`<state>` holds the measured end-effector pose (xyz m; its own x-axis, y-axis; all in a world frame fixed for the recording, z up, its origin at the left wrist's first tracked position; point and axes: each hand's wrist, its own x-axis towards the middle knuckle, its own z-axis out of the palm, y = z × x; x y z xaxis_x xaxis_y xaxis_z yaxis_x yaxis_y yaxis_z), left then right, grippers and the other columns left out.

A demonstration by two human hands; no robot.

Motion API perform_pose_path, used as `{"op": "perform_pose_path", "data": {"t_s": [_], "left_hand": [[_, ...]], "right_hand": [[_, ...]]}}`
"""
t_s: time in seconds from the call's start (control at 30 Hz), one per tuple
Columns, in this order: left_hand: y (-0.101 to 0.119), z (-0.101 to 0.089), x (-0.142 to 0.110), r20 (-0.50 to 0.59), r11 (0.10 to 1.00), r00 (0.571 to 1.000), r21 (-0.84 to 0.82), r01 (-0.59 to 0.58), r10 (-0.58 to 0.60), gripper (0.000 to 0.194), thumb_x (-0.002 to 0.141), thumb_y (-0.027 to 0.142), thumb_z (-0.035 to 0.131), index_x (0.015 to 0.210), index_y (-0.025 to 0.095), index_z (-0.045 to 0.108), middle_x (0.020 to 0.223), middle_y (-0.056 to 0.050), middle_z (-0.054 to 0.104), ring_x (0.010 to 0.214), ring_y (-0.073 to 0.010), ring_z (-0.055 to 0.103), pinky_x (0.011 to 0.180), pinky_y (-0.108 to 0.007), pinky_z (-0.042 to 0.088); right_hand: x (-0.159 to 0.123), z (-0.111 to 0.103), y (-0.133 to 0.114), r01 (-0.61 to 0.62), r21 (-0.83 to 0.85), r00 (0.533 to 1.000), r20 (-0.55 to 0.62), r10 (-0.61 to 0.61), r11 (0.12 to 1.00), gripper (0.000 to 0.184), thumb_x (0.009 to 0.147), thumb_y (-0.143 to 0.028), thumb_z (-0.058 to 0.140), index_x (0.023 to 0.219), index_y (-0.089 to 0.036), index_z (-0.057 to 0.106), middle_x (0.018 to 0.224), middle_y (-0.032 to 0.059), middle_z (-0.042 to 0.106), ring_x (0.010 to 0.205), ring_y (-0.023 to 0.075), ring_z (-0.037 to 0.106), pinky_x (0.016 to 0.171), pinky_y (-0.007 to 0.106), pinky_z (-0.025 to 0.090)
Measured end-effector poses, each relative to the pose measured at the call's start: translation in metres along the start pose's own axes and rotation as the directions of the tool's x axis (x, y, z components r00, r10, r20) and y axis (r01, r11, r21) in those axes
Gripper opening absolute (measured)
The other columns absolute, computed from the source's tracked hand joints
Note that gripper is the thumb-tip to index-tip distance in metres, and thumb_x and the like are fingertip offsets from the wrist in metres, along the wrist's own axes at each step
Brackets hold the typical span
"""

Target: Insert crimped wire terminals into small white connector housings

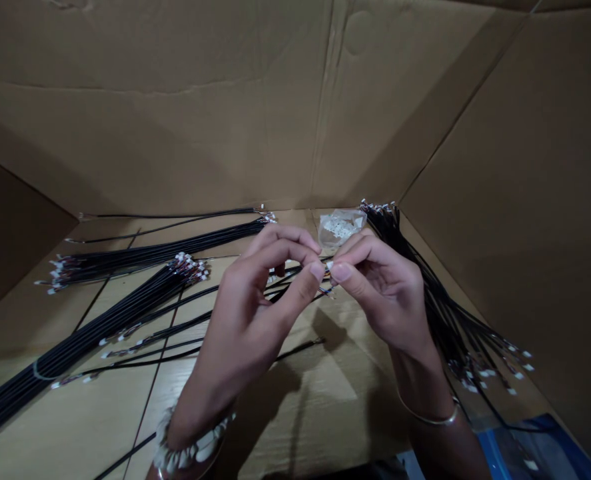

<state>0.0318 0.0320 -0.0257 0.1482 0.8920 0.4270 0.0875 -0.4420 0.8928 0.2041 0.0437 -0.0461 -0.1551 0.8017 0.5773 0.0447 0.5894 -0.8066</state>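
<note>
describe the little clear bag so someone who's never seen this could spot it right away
Inside the cardboard box, follow the floor to the far wall, just beyond the person's right hand. The small clear bag lies there, right beside the thick bundle of black wires running down the right side. Among all those dark wires, it is the one pale, see-through packet, with white bits inside.

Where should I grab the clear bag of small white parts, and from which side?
Pinch the clear plastic bag by its empty upper right corner, coming from above: the white parts sit mid-bag, and it lies against the carton's far wall, leaving little room behind. The right hand is nearest, just below it.
</note>
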Motion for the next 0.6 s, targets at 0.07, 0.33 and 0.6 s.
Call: {"op": "perform_pose_path", "data": {"t_s": [0.07, 0.33, 0.6], "left_hand": [[-0.002, -0.002, 0.001, 0.022, 0.999, 0.999, 0.029, -0.029, 0.028, 0.011, 0.095, 0.018, 0.070, 0.086, 0.025, 0.071, 0.104, 0.001, 0.068, 0.104, -0.0163, 0.063, 0.094, -0.031, 0.051], [0.014, -0.017, 0.000, 0.130, 0.961, 0.990, 0.266, -0.079, 0.046, 0.011, 0.097, 0.018, 0.070, 0.087, 0.023, 0.072, 0.093, 0.004, 0.072, 0.090, -0.0114, 0.068, 0.080, -0.023, 0.052], [0.014, -0.032, 0.001, 0.298, 0.926, 0.951, 0.331, -0.184, 0.083, 0.014, 0.099, 0.021, 0.067, 0.088, 0.023, 0.076, 0.093, 0.002, 0.074, 0.085, -0.0119, 0.071, 0.075, -0.020, 0.054]], "right_hand": [[-0.001, 0.001, 0.002, -0.035, 0.017, 0.999, -0.027, 0.035, 0.999, 0.018, 0.094, -0.014, 0.072, 0.080, -0.024, 0.067, 0.076, -0.0043, 0.062, 0.074, 0.0154, 0.052, 0.072, 0.033, 0.040], [-0.001, 0.002, -0.001, -0.132, 0.079, 0.991, 0.023, 0.131, 0.988, 0.019, 0.094, -0.013, 0.071, 0.077, -0.022, 0.068, 0.074, -0.0046, 0.062, 0.072, 0.0137, 0.053, 0.069, 0.030, 0.041], [-0.001, -0.005, -0.008, -0.232, 0.065, 0.966, 0.133, 0.222, 0.971, 0.016, 0.093, -0.019, 0.078, 0.079, -0.022, 0.071, 0.075, -0.0032, 0.061, 0.073, 0.0143, 0.055, 0.068, 0.030, 0.041]]}}
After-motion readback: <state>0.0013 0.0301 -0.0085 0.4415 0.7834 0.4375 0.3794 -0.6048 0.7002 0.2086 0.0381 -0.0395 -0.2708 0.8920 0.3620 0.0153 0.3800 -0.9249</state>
